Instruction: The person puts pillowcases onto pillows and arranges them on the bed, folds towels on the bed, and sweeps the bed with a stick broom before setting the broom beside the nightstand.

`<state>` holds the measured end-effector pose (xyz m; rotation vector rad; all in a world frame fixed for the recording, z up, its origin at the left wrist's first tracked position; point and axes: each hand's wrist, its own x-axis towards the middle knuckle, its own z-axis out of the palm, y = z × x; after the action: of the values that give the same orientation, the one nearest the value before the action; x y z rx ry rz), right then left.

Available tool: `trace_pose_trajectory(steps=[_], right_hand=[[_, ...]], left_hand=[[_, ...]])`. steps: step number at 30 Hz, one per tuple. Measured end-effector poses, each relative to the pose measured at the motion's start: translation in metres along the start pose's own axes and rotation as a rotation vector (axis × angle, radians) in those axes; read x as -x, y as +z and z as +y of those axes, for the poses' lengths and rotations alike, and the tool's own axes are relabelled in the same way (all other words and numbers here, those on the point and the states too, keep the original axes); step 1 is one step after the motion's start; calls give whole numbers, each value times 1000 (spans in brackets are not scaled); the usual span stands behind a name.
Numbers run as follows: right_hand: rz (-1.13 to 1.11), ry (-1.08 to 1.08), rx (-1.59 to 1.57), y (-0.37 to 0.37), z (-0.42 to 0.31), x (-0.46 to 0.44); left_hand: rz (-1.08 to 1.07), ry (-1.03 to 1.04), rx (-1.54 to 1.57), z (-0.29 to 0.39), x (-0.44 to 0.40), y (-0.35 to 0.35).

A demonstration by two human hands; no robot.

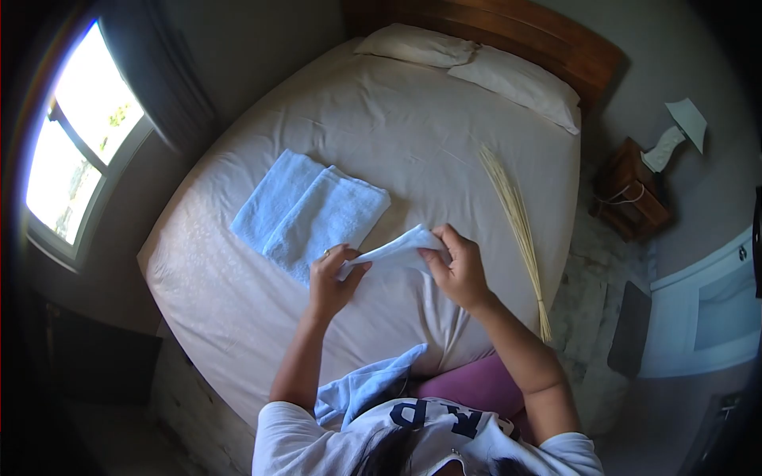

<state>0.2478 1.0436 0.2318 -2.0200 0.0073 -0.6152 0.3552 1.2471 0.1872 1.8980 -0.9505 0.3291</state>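
Observation:
A small white cloth [397,247] is stretched between my two hands, just above the bed. My left hand [333,276] pinches its left end between thumb and fingers. At the opposite end, my right hand [456,262] grips a corner the same way. Beyond my left hand lie folded light-blue towels [325,208], partly overlapping, on the beige sheet. Another light-blue cloth [369,382] is crumpled at the bed's near edge, against my body.
The bed [317,119] has two pillows [520,83] by a wooden headboard [508,24]. A straw-coloured stick broom [517,226] lies along its right side. Right of the bed stands a nightstand [633,190] with a lamp [675,135]. A window [83,143] is at left.

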Motion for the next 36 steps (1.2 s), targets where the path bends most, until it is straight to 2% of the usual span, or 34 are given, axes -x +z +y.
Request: trace_pose_trajectory(steps=[2, 4, 5, 6, 7, 9, 10, 11, 12, 13, 14, 16, 17, 19, 20, 21, 23, 25, 29, 30, 35, 36], right_hand=[[9, 24, 45, -31, -12, 10], [44, -14, 86, -70, -38, 17], [71, -76, 68, -85, -53, 23], [47, -57, 59, -93, -52, 28], [24, -33, 45, -99, -51, 32], [77, 87, 91, -109, -10, 33], [-19, 257, 81, -121, 6, 32], [-8, 254, 84, -127, 25, 32], [-10, 271, 149, -130, 45, 32], [-11, 288, 212, -133, 57, 31], [3, 287, 211, -137, 68, 31], [130, 120, 109, -144, 72, 27], [137, 119, 110, -151, 72, 29], [55, 62, 202, -161, 55, 37], [3, 36, 248, -162, 74, 48], [8, 41, 248, -157, 85, 59], [15, -8, 405, -143, 105, 88], [-21, 39, 463, -125, 125, 124], [-247, 142, 408, -91, 175, 202], [-282, 94, 361, -85, 176, 205], [-400, 193, 350, -88, 175, 188], [-410, 240, 366, -89, 176, 182]], left_hand=[[-208, -65, 22, 36, -24, -9], [-270, 26, 76, 52, -41, -25], [-338, 82, 120, 60, -46, -36], [-522, 132, 151, 75, -54, -46], [-537, 131, 155, 76, -57, -44], [-996, 140, -7, 75, -69, -38], [-1051, 104, -101, 54, -71, -24], [-1053, 117, -103, 34, -73, -7], [-954, 111, -98, 17, -75, 9], [-856, 108, -93, 16, -79, 17], [-862, 120, -97, 14, -82, 22], [-511, 76, 31, 23, -90, 34], [-514, 83, 30, 21, -92, 36], [-455, 261, 115, 12, -86, 42], [-508, 219, 92, 8, -77, 46], [-536, 290, 42, 6, -70, 50], [-597, 275, -6, -14, -37, 68], [-699, 393, -66, -29, -2, 83], [-1071, 362, 61, -63, 69, 111], [-1250, 233, 35, -61, 72, 115], [-1280, 244, 156, -73, 60, 144], [-1160, 206, 66, -73, 55, 146]])
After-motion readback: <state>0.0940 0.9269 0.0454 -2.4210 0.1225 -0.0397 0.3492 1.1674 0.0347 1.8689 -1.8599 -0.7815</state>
